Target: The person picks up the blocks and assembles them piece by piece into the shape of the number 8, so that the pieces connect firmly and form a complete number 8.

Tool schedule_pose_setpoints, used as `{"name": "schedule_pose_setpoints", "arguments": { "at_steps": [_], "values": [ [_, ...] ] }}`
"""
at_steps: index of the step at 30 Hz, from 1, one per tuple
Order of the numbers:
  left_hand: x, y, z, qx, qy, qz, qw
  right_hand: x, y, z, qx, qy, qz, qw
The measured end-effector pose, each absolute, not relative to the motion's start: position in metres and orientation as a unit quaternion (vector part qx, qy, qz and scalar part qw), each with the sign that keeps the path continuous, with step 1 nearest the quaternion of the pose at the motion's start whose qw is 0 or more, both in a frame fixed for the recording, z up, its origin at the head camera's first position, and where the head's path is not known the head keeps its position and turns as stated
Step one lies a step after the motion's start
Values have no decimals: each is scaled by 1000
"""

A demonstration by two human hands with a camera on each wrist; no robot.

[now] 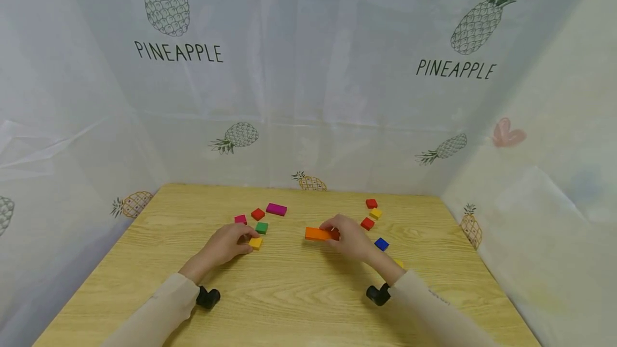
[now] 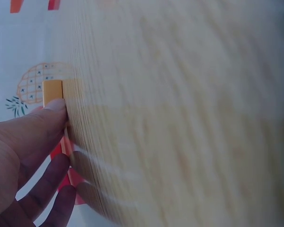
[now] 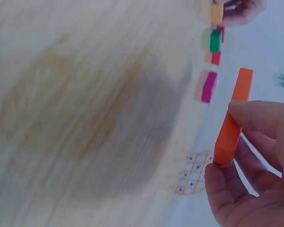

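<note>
My left hand [image 1: 226,244] pinches a small yellow block [image 1: 257,243] on the left part of the table. In the left wrist view the thumb presses on this yellow block [image 2: 52,90], and the index finger is mostly hidden behind it. A green block [image 1: 262,227] sits just beyond, with a pink block [image 1: 240,219] partly behind the fingers. Near the middle, my right hand [image 1: 353,239] grips a long orange block [image 1: 317,234] by its right end. The right wrist view shows the orange block [image 3: 233,124] between thumb and fingers, raised over the table.
Farther back on the left lie a red block [image 1: 257,213] and a longer magenta block [image 1: 277,209]. Several red and yellow blocks and a blue block [image 1: 382,243] are scattered right of my right hand. A pineapple-printed sheet [image 1: 313,95] walls the wooden table [image 1: 299,304] at back and sides.
</note>
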State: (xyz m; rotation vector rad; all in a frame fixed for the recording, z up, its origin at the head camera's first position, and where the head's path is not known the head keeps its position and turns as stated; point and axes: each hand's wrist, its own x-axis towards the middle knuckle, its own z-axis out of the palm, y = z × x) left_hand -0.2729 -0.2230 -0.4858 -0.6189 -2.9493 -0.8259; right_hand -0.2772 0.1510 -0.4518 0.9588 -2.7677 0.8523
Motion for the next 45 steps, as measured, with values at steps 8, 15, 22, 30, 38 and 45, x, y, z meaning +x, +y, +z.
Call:
{"name": "schedule_pose_setpoints", "arguments": {
  "at_steps": [8,15,22,30,38,45],
  "values": [
    [-272,-228,-489,-213,-939,-269,17,-267,135,-462,329,-903,275,30],
    [-273,-224,-487,-219,-938,-268,18,-257,130,-470,315,-906,281,15],
    [-271,-224,-484,-215,-938,-270,10,-255,126,-474,313,-906,286,9],
    [-271,-224,-484,-206,-940,-271,6,-255,123,-479,321,-906,276,8],
    [-272,-224,-485,-198,-942,-270,3,-256,122,-486,326,-906,269,13],
    [-273,-225,-487,-206,-943,-261,10,-256,121,-485,331,-907,260,17]
  ]
}}
